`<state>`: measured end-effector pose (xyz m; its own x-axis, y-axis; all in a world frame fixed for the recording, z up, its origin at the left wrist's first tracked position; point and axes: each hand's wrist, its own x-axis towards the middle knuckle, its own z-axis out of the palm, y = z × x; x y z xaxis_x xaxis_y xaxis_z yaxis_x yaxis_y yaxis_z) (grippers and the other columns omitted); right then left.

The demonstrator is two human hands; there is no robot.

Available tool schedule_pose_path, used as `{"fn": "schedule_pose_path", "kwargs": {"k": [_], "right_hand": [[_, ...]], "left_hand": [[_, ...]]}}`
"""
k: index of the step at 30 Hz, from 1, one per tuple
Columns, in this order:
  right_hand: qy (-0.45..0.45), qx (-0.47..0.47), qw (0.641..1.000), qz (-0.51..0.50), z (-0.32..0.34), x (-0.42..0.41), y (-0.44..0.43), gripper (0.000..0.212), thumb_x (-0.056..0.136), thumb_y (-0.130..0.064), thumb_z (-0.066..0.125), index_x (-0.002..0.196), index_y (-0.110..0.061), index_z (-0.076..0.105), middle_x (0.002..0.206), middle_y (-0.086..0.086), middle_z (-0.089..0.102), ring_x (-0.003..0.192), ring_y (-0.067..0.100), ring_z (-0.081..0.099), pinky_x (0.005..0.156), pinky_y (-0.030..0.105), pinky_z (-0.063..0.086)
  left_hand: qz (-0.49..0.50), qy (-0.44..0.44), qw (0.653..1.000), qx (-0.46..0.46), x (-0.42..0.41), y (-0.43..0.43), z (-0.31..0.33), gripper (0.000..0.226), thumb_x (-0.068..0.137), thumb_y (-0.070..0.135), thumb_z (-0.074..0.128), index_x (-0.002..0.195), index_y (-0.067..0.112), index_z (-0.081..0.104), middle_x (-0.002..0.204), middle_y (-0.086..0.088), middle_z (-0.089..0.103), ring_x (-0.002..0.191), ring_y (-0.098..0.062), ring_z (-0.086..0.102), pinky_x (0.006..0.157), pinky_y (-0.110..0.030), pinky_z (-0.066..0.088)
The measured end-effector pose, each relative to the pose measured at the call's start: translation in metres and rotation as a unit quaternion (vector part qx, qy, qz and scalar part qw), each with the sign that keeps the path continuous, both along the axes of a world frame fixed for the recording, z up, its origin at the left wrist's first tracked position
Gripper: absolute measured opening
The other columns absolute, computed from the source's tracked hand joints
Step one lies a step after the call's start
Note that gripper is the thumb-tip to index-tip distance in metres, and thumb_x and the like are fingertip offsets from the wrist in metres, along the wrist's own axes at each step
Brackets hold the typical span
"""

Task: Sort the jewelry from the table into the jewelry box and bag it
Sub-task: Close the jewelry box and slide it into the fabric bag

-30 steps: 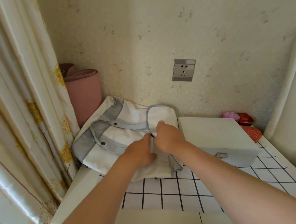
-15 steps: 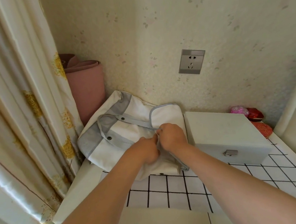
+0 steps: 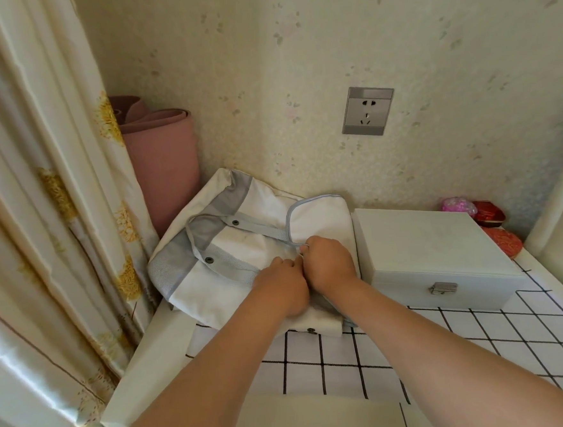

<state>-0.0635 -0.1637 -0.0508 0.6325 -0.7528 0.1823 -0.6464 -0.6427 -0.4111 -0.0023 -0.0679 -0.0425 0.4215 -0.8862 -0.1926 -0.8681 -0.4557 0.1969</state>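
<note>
A white and grey fabric bag (image 3: 229, 250) lies flat at the back left of the table, against the wall. My left hand (image 3: 283, 285) presses and pinches the bag's white fabric near its front edge. My right hand (image 3: 328, 263) sits right beside it, fingers closed on the grey piping or zipper pull of the bag's flap. A white jewelry box (image 3: 422, 246) with a metal clasp stands shut to the right of the bag, almost touching it. No loose jewelry shows on the table.
The table (image 3: 350, 358) has a white tile-grid top. A rolled pink mat (image 3: 163, 161) stands in the left corner beside a curtain (image 3: 39, 197). Small red and pink items (image 3: 487, 215) sit behind the box at the wall. A wall socket (image 3: 367, 110) is above.
My hands have stayed together on the bag, shifting slightly along its grey edge. The camera view has tilted and moved closer; the box has not moved.
</note>
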Motion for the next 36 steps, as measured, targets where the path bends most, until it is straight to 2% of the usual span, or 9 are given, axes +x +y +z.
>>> {"fn": "schedule_pose_path", "kwargs": {"k": [3,8,14,17,20,23,28,33,36], "right_hand": [[0.047,-0.039,0.997,0.046,-0.005,-0.005,-0.005,0.025,0.104,-0.027,0.044,0.085,-0.014,0.056,0.095,0.011,0.068,0.087,0.029,0.063,0.067,0.033,0.039],[-0.001,0.011,1.0,0.021,-0.007,-0.005,-0.004,0.03,0.104,-0.029,0.045,0.089,-0.009,0.062,0.098,0.014,0.069,0.092,0.031,0.064,0.068,0.031,0.036],[-0.091,0.064,0.994,-0.017,0.007,-0.002,-0.018,0.034,0.105,-0.019,0.04,0.092,-0.001,0.065,0.101,0.019,0.066,0.096,0.035,0.062,0.071,0.031,0.036],[-0.088,0.074,0.993,-0.005,0.003,-0.002,-0.01,0.032,0.105,-0.024,0.041,0.092,-0.006,0.064,0.098,0.014,0.067,0.093,0.031,0.062,0.069,0.029,0.034],[-0.125,0.091,0.988,-0.005,0.004,-0.009,-0.006,0.024,0.101,-0.022,0.047,0.099,-0.009,0.066,0.099,0.009,0.069,0.092,0.026,0.063,0.07,0.03,0.041],[-0.135,0.099,0.986,0.011,0.021,-0.019,-0.005,0.021,0.099,-0.023,0.05,0.107,-0.017,0.068,0.105,0.002,0.07,0.095,0.02,0.063,0.074,0.028,0.045],[-0.056,0.108,0.983,0.134,0.06,-0.054,-0.005,0.031,0.1,-0.033,0.049,0.123,-0.024,0.067,0.122,-0.005,0.068,0.11,0.014,0.062,0.096,0.032,0.049],[-0.104,0.06,0.988,0.1,0.083,-0.115,-0.024,0.023,0.099,-0.026,0.052,0.107,-0.024,0.074,0.111,-0.01,0.067,0.092,0.006,0.056,0.089,0.028,0.047],[-0.109,0.022,0.992,0.052,0.081,-0.159,-0.046,0.022,0.098,-0.023,0.054,0.109,-0.025,0.073,0.11,-0.008,0.061,0.101,0.011,0.057,0.086,0.027,0.046]], "left_hand": [[-0.038,-0.039,0.998,-0.035,0.001,-0.001,-0.013,0.048,0.098,0.029,0.04,0.144,0.014,0.037,0.139,-0.004,0.044,0.124,-0.024,0.037,0.103,-0.037,0.035],[-0.05,-0.012,0.998,-0.044,0.009,0.0,-0.024,0.057,0.099,0.039,0.029,0.147,0.01,0.034,0.148,-0.006,0.039,0.137,-0.023,0.031,0.115,-0.04,0.03],[-0.024,-0.018,1.0,0.002,-0.002,0.001,-0.012,0.063,0.103,0.038,0.032,0.156,0.008,0.013,0.165,-0.005,0.005,0.151,-0.02,0.003,0.122,-0.038,0.013],[-0.029,0.013,1.0,0.003,0.001,-0.002,-0.01,0.061,0.099,0.038,0.038,0.152,0.01,0.028,0.161,-0.007,0.021,0.149,-0.024,0.016,0.121,-0.041,0.02],[0.004,0.075,0.997,-0.036,0.006,-0.003,-0.005,0.033,0.086,0.031,0.05,0.113,0.013,0.06,0.114,-0.006,0.058,0.112,-0.027,0.055,0.095,-0.041,0.049],[0.046,0.142,0.982,-0.118,0.007,-0.003,0.006,0.015,0.081,0.02,0.049,0.09,0.015,0.06,0.09,-0.003,0.063,0.087,-0.024,0.062,0.078,-0.038,0.055],[0.123,0.134,0.932,-0.313,-0.005,-0.004,0.046,0.044,0.089,0.009,0.049,0.133,0.014,0.049,0.126,-0.003,0.053,0.115,-0.021,0.052,0.091,-0.028,0.043],[0.071,0.137,0.914,-0.376,-0.037,-0.018,0.07,0.037,0.093,0.01,0.049,0.129,0.018,0.055,0.127,0.002,0.054,0.109,-0.011,0.052,0.091,-0.022,0.039],[0.052,0.152,0.921,-0.356,-0.065,-0.037,0.067,0.036,0.094,0.014,0.051,0.129,0.017,0.054,0.127,0.0,0.054,0.108,-0.014,0.053,0.093,-0.024,0.04]]}}
